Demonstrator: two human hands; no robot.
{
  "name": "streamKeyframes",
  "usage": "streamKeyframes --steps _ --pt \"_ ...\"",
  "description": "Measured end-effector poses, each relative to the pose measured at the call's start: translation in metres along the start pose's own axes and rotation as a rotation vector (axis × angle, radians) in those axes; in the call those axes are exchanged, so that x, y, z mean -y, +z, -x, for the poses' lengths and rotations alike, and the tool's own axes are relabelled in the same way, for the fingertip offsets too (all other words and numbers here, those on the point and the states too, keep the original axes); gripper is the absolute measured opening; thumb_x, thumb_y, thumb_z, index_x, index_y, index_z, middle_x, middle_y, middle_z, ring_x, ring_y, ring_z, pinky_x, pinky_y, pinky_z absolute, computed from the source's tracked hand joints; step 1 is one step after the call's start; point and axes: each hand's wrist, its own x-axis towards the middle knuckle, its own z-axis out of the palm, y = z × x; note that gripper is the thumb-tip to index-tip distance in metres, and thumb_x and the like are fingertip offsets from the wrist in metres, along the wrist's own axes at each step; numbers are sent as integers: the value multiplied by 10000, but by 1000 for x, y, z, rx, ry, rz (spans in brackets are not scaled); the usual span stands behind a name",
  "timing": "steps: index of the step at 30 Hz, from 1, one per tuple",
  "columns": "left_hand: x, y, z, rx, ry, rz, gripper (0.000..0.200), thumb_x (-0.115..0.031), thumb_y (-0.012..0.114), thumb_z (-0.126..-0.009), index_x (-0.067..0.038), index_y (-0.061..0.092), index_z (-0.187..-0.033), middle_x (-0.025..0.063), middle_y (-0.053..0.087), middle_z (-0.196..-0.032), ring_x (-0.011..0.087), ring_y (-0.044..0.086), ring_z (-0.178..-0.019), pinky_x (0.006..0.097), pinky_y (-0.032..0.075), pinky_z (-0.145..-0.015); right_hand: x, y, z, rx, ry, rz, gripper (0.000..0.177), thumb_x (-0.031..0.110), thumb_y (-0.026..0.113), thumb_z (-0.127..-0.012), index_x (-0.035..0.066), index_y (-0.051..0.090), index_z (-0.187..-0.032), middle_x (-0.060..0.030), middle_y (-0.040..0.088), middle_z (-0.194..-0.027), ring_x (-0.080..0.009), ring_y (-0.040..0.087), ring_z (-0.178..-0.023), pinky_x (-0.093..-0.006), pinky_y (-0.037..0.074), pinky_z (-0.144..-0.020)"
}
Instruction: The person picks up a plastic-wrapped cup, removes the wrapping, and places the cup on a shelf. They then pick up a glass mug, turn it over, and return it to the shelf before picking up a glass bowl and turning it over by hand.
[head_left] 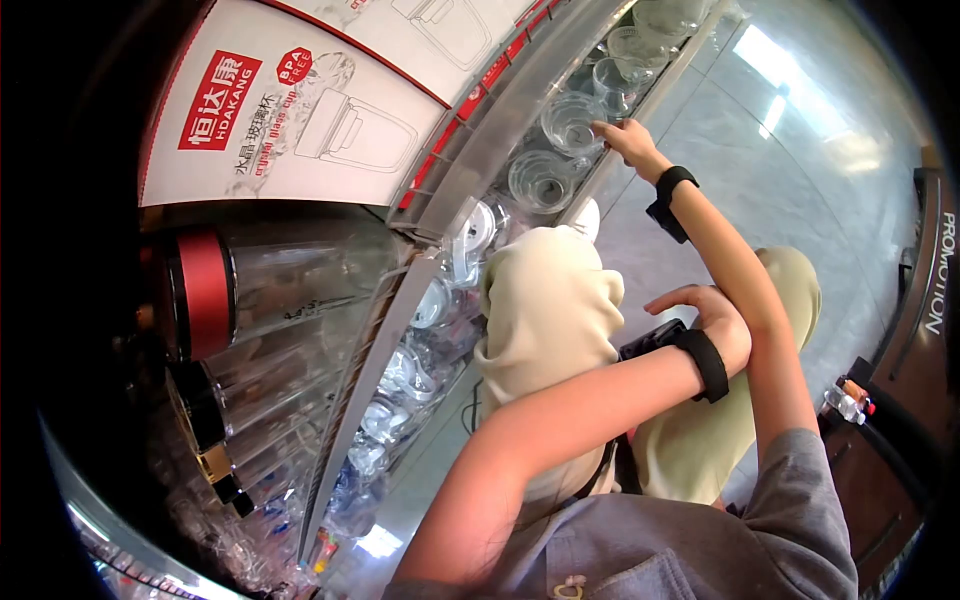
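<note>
Cup [572,122] on a shop shelf [492,140] is touched at the rim by the right hand [628,140], grip unclear; left hand [705,305] is rested open. Neighbouring glasses [540,180] are best left unknocked.

Store shelving crowded with clear glassware.

Along the far shelf [640,112], behind a grey metal rail: a row of glass cups [545,180], rims showing, set side by side. On the nearer shelf [368,365]: more small glasses [400,372], packed too tightly to tell apart. Beside these: white HDAKANG cartons [290,110] and tall clear jars [290,290], one with a red lid [205,295].
</note>
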Motion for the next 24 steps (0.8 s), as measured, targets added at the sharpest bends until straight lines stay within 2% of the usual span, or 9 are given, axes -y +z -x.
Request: streamKeyframes --steps 6,8,12,15,17,20,23,24 --pt "0 1 -5 64 -106 -47 413 -126 716 -703 -67 626 -1101 114 601 -1112 333 615 -932 469 565 -696 -2 -3 -2 57 21 -45 506 519 618 -694 28 681 -799 -43 582 -687 -142 497 -523 -284 393 -455" --pt "2 2 0 17 -152 -64 403 -130 701 -713 -62 623 -1103 128 608 -1090 334 623 -912 468 564 -695 -3 0 -8 56 33 -35 516 524 616 -692 23 679 -797 -45 587 -689 -142 495 -525 -284 389 -450" --pt "7 2 -4 33 -121 -65 393 -114 673 -715 -33 616 -1095 171 606 -1070 356 627 -881 480 563 -679 -2 0 -14 97 -3 80 545 539 614 -683 7 676 -780 -76 613 -688 -175 560 -583 -295 438 -534" --pt "2 8 -10 -31 -298 -4 423 -78 650 -703 -4 590 -1115 209 590 -1077 378 623 -875 498 559 -663 5 3 -13 85 -46 186 573 557 601 -683 -5 675 -766 -102 631 -690 -207 613 -667 -311 468 -628" --pt "0 8 -15 -10 -347 -10 441 -72 639 -699 8 574 -1127 229 580 -1074 392 621 -867 505 557 -651 7 2 -14 87 -48 232 593 571 585 -691 -10 676 -762 -118 640 -694 -231 635 -727 -323 476 -690" --pt "0 10 -22 -24 -399 21 454 -71 625 -703 14 557 -1144 240 575 -1068 401 621 -861 508 555 -643 7 -3 -17 124 -133 233 615 583 556 -711 -13 681 -794 -143 650 -727 -282 633 -767 -353 477 -723" --pt "3 11 -21 -43 -409 43 446 -75 611 -713 17 555 -1145 247 572 -1067 408 620 -863 507 554 -643 -3 3 -40 61 -161 401 537 517 560 -736 -9 657 -787 -126 652 -742 -260 633 -740 -350 473 -665" --pt "4 11 -20 -49 -405 46 441 -77 607 -716 18 556 -1143 251 570 -1067 411 620 -864 506 554 -643 -5 6 -41 29 -180 441 541 515 550 -746 -13 657 -799 -150 654 -769 -285 631 -776 -363 472 -698"
